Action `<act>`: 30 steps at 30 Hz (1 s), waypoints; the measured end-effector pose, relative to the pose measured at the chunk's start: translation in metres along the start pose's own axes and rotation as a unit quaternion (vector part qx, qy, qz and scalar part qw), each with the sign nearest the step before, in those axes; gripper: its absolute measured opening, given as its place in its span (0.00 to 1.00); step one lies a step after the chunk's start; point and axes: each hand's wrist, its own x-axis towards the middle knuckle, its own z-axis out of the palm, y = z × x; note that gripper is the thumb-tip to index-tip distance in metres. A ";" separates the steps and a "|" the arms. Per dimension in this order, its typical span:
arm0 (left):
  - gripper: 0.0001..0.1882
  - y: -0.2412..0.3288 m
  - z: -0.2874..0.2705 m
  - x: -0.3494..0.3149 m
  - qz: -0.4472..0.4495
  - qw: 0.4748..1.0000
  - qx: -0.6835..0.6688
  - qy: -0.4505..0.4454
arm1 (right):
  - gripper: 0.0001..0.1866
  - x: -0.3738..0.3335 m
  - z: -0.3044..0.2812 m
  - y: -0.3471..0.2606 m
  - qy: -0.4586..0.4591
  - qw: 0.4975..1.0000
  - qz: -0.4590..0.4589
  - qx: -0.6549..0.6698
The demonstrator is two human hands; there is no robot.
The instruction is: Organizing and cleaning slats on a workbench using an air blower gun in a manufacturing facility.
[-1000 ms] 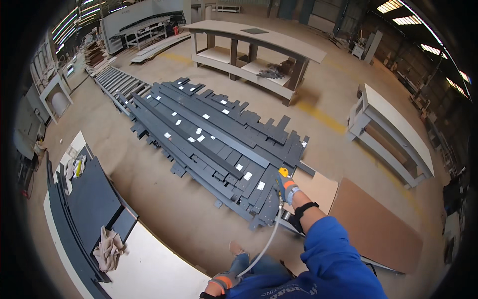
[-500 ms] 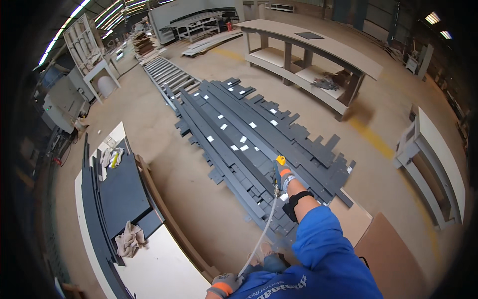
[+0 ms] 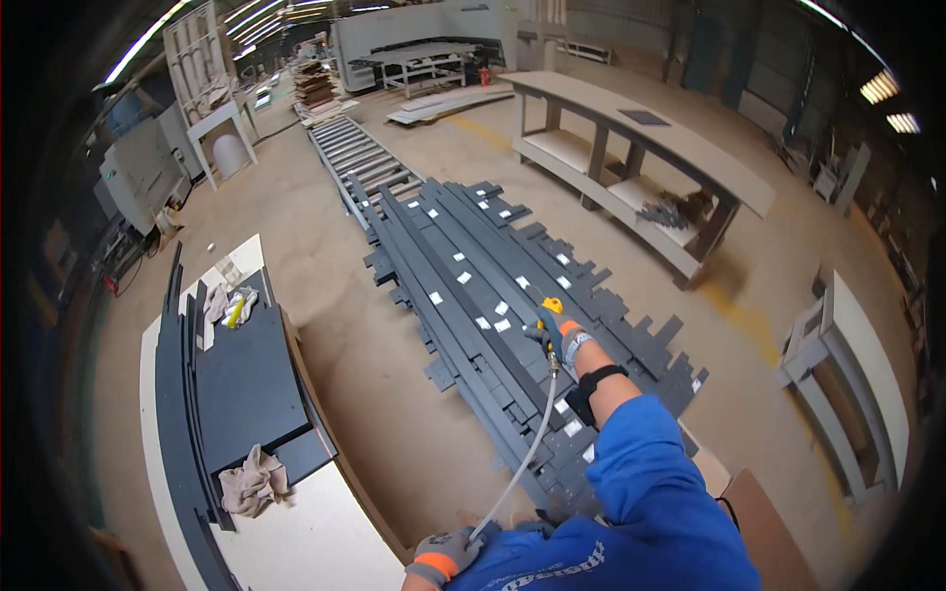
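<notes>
Item: yellow-topped tool (image 3: 554, 304), in your right hand (image 3: 560, 335), the gloved fingers wrapped round its body; whether the trigger is pressed, you cannot tell from here. It stands above the middle of the dark strips (image 3: 507, 360), which run away ahead of that grip and back beneath your forearm.

Item: pale hose (image 3: 538, 433), leading from the foot of the tool down to your left hand (image 3: 443, 555), whose gloved fingers appear closed about it near your waist.

Hazards, as judged: the slack between your two grips hangs close over the near strips and could snag a jutting end if you swing the tool wide. Loose strips overlap unevenly, so a knock from your sleeve (image 3: 641, 463) could slide one. White labels (image 3: 437, 297) could lift or shift if a blast or a dragging hose catches an edge.

Materials: strips long, flat, square-edged, dark grey and smooth-looking, their ends staggered like broken teeth; labels small, rectangular, flat. Hose round, pliant, curved. Gloves grey with orange cuffs. Beyond the tool, a metal roller conveyor (image 3: 365, 155), ribbed. Left of both grips, a crumpled cloth (image 3: 253, 481), soft and beige, beside a smooth dark panel (image 3: 246, 379).
</notes>
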 end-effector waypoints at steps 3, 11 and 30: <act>0.29 -0.025 -0.008 0.013 -0.004 1.000 -0.022 0.011 | 0.14 0.013 0.009 0.000 0.017 0.999 0.025 0.029; 0.26 -0.080 0.010 0.030 -0.032 0.996 -0.080 -0.006 | 0.13 0.047 0.085 0.000 0.143 0.976 0.156 0.043; 0.27 -0.121 -0.250 0.170 -0.011 0.988 -0.050 0.143 | 0.15 0.340 0.115 -0.119 0.153 0.975 0.130 0.096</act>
